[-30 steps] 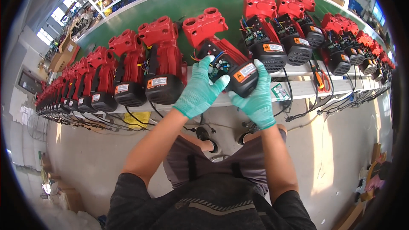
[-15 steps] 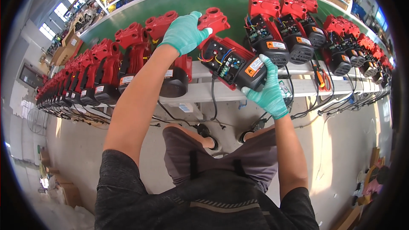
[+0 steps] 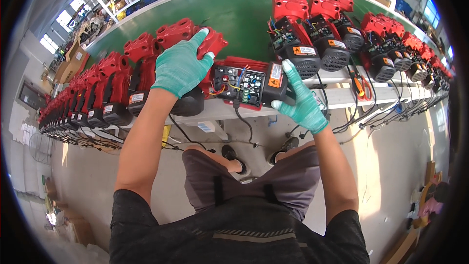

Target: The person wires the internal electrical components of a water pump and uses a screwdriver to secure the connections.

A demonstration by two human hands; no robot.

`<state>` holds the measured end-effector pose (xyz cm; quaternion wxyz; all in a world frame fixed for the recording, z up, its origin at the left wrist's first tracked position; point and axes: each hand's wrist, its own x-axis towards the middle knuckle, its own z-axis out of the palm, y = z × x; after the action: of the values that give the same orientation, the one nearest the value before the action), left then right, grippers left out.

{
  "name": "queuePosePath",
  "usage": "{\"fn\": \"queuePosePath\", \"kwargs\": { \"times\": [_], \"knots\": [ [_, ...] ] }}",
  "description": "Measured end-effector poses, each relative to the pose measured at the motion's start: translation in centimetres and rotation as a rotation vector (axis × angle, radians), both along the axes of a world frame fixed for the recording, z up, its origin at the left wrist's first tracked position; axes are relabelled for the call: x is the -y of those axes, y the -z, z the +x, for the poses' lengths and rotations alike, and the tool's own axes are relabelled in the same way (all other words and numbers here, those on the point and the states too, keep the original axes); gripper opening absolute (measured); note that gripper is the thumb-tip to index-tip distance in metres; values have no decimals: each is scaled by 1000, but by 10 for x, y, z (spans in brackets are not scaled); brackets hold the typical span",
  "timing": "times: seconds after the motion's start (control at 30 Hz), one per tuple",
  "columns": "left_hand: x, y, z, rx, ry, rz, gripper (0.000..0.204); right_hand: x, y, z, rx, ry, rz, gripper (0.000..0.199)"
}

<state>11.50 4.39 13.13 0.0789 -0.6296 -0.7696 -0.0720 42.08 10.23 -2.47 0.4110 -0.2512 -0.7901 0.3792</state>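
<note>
Strong sunlight (image 3: 370,166) on a grey floor (image 3: 97,176), a long green-topped bench (image 3: 244,12) above it

White shelving (image 3: 99,0) stands past the bench, ahead of the left hand (image 3: 180,68) and right hand (image 3: 301,99); bright windows (image 3: 63,19) and a pale wall (image 3: 29,51) lie far to the left of the left hand, with the sunlight lower down, right of the right hand.

Watching from afar through the head feed, I see a white-and-orange label (image 3: 275,75) on the black end cover (image 3: 269,95) of the opened red motor unit (image 3: 244,85) at the right hand (image 3: 305,107). Its orange field carries a dark triangular warning sign; the print is too small for me to read. Similar orange-and-white labels (image 3: 304,50) mark the units to the right, and others (image 3: 136,98) the row at left, equally unreadable to me.
</note>
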Motion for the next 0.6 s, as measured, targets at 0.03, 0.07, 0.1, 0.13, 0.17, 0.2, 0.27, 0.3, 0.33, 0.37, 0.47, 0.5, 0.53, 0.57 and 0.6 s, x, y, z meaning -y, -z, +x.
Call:
{"fn": "queuePosePath", "kwargs": {
  "times": [0.03,0.07,0.1,0.13,0.17,0.2,0.27,0.3,0.33,0.37,0.47,0.5,0.53,0.57,0.6],
  "knots": [
    [0,1,1,-7,-12,9,68,-1,-3,0,15,-16,-25,104],
    [0,1,1,-7,-6,6,68,-1,-7,0,29,-32,-50,104],
    [0,0,-1,-2,-6,10,68,1,-16,0,92,-10,12,104],
    [0,0,-2,2,-7,13,68,1,-18,1,90,-6,9,104],
    [0,1,-3,11,-1,10,67,1,-18,1,100,2,37,105],
    [-1,3,-4,8,-1,10,67,1,-18,0,109,8,69,106],
    [-2,7,-4,-2,20,68,65,0,-9,-2,88,8,19,108],
    [-2,6,-3,-3,20,68,65,0,-3,-2,3,-31,-70,108],
    [0,6,0,42,20,85,64,0,1,-2,-81,-71,-160,109],
    [1,6,1,87,20,102,62,-1,2,-1,-93,-86,-190,109],
    [4,10,-4,129,22,164,58,-1,2,-2,-84,-96,-209,109],
    [3,11,-5,131,18,160,58,1,3,-5,-192,-153,-273,108],
    [2,11,-6,186,37,174,57,1,7,-6,-189,-156,-279,108],
    [1,11,-8,242,56,189,56,1,11,-4,-130,-85,-193,108],
    [-1,11,-12,243,46,184,56,5,12,-5,-72,-19,-108,107]
  ]
}}
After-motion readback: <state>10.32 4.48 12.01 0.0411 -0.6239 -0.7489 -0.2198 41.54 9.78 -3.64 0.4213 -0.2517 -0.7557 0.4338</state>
